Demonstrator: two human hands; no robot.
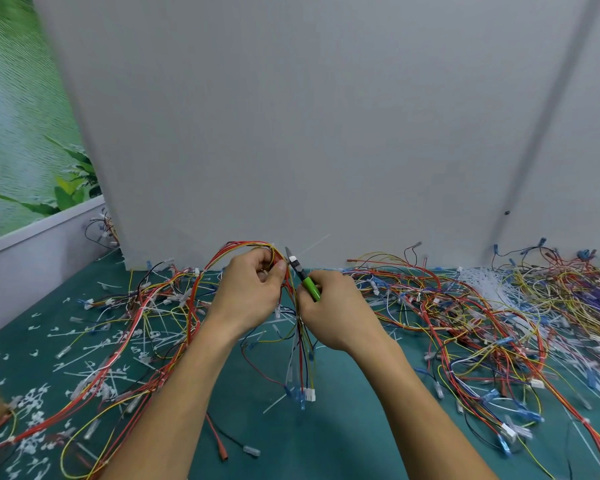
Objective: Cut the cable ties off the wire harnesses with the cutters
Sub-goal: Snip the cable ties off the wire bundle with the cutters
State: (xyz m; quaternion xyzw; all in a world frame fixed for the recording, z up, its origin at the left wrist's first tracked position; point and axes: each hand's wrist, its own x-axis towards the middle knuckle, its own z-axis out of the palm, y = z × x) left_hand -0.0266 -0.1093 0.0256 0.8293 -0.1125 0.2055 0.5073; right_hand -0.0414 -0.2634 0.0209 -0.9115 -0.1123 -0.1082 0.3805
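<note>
I see both hands meeting in the middle of the frame, just in front of the grey panel (291,133) that stands behind the counter (326,441). My left hand (248,289) has its grip clamped on a wire harness (300,344). The fingers curl round the red and yellow wires where they arch over the knuckles. From there the bundle hangs down between my wrists and ends in a white connector (309,395) and some blue terminals near the green counter surface.

My right hand (333,306) has its grip closed on the green handles of the cutters (309,285). The dark cutter head points up and to the left, right beside my left thumb and touching the bundle. There is something small and white at the head, and a thin white cable tie (314,241) runs from it toward the upper right. I cannot tell whether the blades are apart or together.

A loose tangle of harnesses (465,323) spreads across the right of the frame, with a heap of white ties (482,285) near the panel. More harnesses trail off to the left (136,323). Cut tie scraps (32,403) litter the lower left. A green leaf picture (14,133) fills the upper left.
</note>
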